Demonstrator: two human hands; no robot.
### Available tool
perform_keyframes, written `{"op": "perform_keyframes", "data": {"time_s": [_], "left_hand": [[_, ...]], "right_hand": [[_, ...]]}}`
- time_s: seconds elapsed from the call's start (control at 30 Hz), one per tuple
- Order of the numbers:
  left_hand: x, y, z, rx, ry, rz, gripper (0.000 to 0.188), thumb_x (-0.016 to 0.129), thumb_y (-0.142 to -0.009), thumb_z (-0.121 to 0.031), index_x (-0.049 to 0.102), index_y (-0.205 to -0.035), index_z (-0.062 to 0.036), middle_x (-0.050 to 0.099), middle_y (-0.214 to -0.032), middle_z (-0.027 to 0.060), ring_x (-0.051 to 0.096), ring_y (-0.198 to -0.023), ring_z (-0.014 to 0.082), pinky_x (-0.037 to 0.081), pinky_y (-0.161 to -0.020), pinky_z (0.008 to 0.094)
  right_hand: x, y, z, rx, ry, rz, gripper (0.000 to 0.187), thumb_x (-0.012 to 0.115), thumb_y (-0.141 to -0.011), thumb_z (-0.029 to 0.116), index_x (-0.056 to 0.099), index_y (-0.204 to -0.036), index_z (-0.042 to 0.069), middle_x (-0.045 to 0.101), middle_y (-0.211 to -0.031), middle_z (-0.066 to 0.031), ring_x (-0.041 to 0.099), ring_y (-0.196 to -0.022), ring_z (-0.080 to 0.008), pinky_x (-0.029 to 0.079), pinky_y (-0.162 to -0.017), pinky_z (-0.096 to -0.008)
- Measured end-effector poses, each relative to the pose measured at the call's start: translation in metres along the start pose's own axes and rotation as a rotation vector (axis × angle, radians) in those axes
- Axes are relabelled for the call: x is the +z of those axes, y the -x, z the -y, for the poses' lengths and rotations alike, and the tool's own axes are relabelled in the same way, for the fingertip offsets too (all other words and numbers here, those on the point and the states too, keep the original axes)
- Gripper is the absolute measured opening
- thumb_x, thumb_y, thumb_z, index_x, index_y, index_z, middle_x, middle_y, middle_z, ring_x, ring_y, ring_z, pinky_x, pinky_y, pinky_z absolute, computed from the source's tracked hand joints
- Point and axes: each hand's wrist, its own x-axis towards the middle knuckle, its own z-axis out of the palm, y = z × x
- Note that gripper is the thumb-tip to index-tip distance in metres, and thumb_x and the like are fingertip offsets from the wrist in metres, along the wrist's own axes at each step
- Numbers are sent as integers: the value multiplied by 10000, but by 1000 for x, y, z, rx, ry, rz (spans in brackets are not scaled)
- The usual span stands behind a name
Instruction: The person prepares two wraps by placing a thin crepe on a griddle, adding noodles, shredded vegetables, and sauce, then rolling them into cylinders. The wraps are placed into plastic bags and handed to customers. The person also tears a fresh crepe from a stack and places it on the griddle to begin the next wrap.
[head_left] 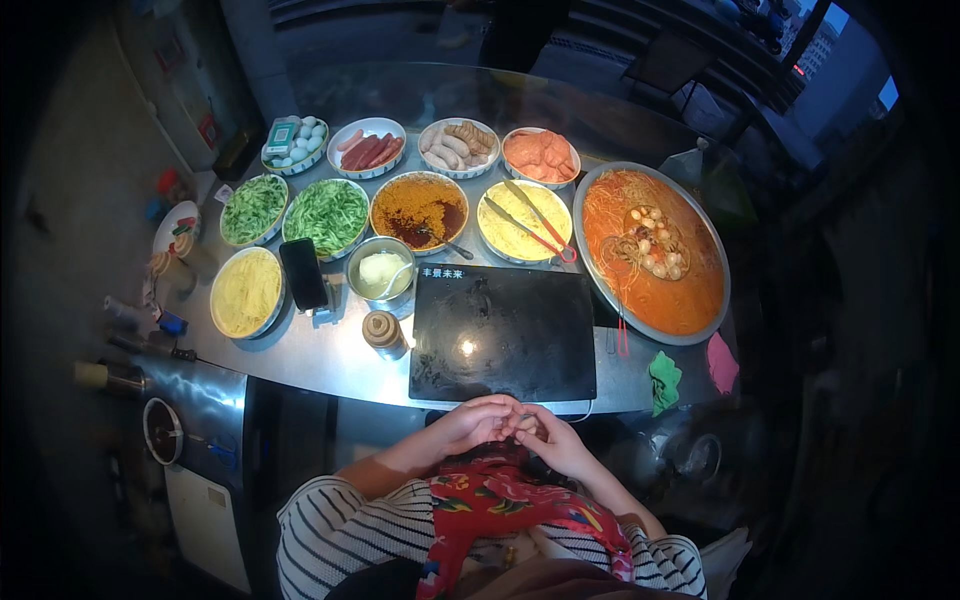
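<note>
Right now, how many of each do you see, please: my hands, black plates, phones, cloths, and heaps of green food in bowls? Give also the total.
Your hands: 2
Black plate: 1
Phone: 1
Cloths: 2
Green heaps: 2
Total: 8

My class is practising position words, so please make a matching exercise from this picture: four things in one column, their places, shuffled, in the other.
Things
1. Black slab
2. Phone
3. Tongs
4. Green cloth

Places
A. Across a bowl of yellow food
B. Beside a pink item, at the counter's right
C. Just beyond the left hand and right hand
D. Left of the metal pot holding something white

Pairs: 1-C, 2-D, 3-A, 4-B
</note>
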Motion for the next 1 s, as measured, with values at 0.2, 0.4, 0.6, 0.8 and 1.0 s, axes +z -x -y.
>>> {"op": "perform_keyframes", "data": {"time_s": [0.2,0.4,0.6,0.8,1.0], "left_hand": [[31,15,58,73,-16,-80,196,506,-1024,-109,609,-1147,4,593,-928,52,571,-800,130,485,-737,263],[58,37,136,125,23,-160,196,506,-1029,-130,592,-1154,-5,566,-869,43,537,-755,116,464,-702,242],[85,53,185,123,3,-128,192,508,-1036,-141,605,-1129,-4,564,-885,31,534,-774,106,453,-706,219],[86,31,208,32,-2,-31,197,534,-1030,-142,621,-1151,-12,606,-910,42,587,-835,109,495,-756,241],[90,14,204,-19,21,66,180,584,-993,-86,644,-1147,-13,647,-940,58,640,-867,140,531,-756,273]], "right_hand": [[10,48,-37,-120,17,-66,386,641,-981,118,493,-1333,64,691,-947,-50,656,-829,-111,506,-765,-251],[18,107,-73,-139,-58,-34,366,648,-978,124,503,-1308,55,682,-908,-35,622,-775,-92,491,-722,-241],[26,162,-87,-137,-218,-17,360,638,-977,73,490,-1304,40,683,-932,-46,623,-789,-96,489,-730,-222],[21,197,-97,-77,-278,-143,396,629,-986,53,443,-1336,52,660,-1012,-75,641,-862,-108,506,-745,-229],[27,213,-86,-148,-429,-276,391,610,-988,19,416,-1326,47,659,-1058,-94,673,-927,-147,537,-788,-252]]}}
